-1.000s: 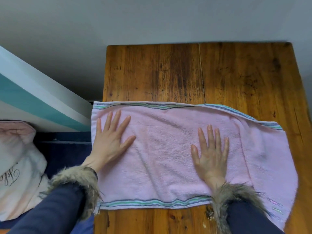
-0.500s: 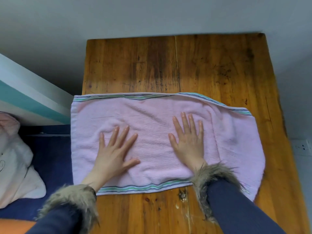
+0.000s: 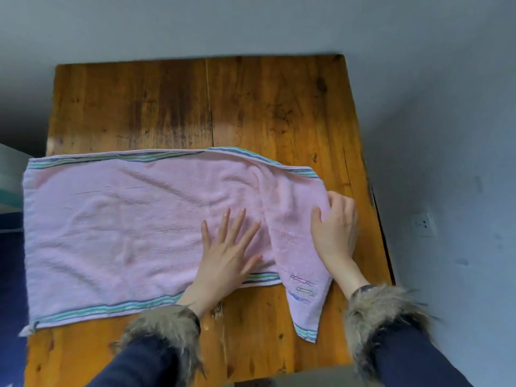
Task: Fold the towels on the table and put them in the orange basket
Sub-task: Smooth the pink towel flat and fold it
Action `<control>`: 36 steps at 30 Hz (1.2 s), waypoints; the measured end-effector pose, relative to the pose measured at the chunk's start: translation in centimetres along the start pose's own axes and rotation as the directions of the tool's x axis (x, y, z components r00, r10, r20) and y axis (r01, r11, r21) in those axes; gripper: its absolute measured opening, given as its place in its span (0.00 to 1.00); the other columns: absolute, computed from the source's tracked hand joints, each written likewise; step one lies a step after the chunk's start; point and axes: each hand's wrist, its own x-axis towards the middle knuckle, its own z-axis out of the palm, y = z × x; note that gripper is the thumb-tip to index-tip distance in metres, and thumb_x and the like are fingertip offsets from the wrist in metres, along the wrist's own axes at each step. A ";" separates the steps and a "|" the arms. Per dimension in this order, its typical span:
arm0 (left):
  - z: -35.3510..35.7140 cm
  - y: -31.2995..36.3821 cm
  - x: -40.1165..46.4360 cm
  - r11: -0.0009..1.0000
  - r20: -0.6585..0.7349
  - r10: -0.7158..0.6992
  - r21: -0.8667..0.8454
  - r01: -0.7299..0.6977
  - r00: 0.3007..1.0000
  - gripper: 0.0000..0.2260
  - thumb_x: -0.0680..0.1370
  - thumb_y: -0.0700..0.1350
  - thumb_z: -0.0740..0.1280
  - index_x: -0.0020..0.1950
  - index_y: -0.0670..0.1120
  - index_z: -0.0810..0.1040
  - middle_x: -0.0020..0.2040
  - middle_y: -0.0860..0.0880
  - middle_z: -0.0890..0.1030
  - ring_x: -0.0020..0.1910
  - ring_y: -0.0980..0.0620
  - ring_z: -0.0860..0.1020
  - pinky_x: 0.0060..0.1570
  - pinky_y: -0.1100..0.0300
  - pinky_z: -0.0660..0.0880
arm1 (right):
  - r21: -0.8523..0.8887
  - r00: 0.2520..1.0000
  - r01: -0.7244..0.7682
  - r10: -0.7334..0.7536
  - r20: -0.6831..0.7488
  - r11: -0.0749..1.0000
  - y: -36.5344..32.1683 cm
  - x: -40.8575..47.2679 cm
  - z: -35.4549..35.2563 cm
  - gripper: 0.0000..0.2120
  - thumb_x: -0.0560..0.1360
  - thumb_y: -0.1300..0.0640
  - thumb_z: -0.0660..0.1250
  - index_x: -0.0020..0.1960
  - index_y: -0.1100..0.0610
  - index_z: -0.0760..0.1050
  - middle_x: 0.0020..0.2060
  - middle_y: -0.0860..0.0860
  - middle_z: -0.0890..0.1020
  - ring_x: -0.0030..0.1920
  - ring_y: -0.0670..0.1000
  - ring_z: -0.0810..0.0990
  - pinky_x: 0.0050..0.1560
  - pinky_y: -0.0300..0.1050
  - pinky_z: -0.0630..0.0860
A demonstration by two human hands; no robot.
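Observation:
A pink towel [image 3: 117, 224] with green and blue striped borders lies spread across the wooden table [image 3: 195, 107]. Its right end is folded over, and one corner points toward the table's near edge. My left hand [image 3: 227, 252] lies flat with spread fingers on the towel, just left of that fold. At the towel's right edge my right hand [image 3: 335, 227] has its fingers curled round the cloth. The orange basket is out of view.
A grey wall runs behind and to the right of the table, with a white socket [image 3: 424, 224] on it. A white and teal surface [image 3: 11, 180] and dark blue fabric [image 3: 9, 275] sit past the table's left edge. Bare wood shows beyond the towel.
Both hands slid to the right over the towel. My right hand went from lying flat to gripping the towel's right edge. The view has turned to the right.

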 end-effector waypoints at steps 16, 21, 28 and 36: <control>1.6 1.7 1.1 0.966 0.156 -0.236 -0.066 0.249 0.959 0.38 0.73 0.68 0.57 0.75 0.59 0.38 0.72 0.55 0.29 0.70 0.48 0.26 0.65 0.31 0.35 | 0.055 0.980 -0.159 0.151 0.129 0.986 6.8 8.5 -5.7 0.08 0.78 0.53 0.58 0.51 0.58 0.67 0.43 0.55 0.75 0.44 0.59 0.73 0.37 0.48 0.65; 1.4 1.7 1.2 0.963 0.169 -0.244 -0.070 0.259 0.955 0.39 0.73 0.69 0.56 0.74 0.60 0.35 0.72 0.55 0.28 0.70 0.48 0.26 0.65 0.31 0.35 | -0.124 0.938 -0.190 0.217 0.271 0.974 8.1 8.4 -4.9 0.21 0.76 0.44 0.61 0.60 0.59 0.68 0.51 0.56 0.76 0.52 0.60 0.76 0.44 0.47 0.70; 0.2 2.6 1.3 0.937 0.127 -0.254 -0.212 0.276 0.959 0.33 0.76 0.59 0.61 0.76 0.57 0.48 0.77 0.54 0.39 0.74 0.49 0.33 0.66 0.35 0.34 | 0.156 0.990 -0.121 0.107 0.097 0.980 6.3 5.9 -4.9 0.08 0.75 0.56 0.65 0.51 0.59 0.74 0.45 0.55 0.79 0.48 0.59 0.76 0.41 0.45 0.66; -2.6 5.5 1.7 0.678 -0.152 -0.415 -0.709 0.194 0.897 0.11 0.78 0.39 0.63 0.59 0.45 0.76 0.54 0.49 0.79 0.55 0.49 0.75 0.53 0.60 0.70 | 0.211 0.773 0.373 -0.429 0.468 0.903 2.8 1.7 -3.5 0.17 0.79 0.50 0.58 0.67 0.50 0.69 0.57 0.47 0.80 0.46 0.44 0.78 0.45 0.36 0.75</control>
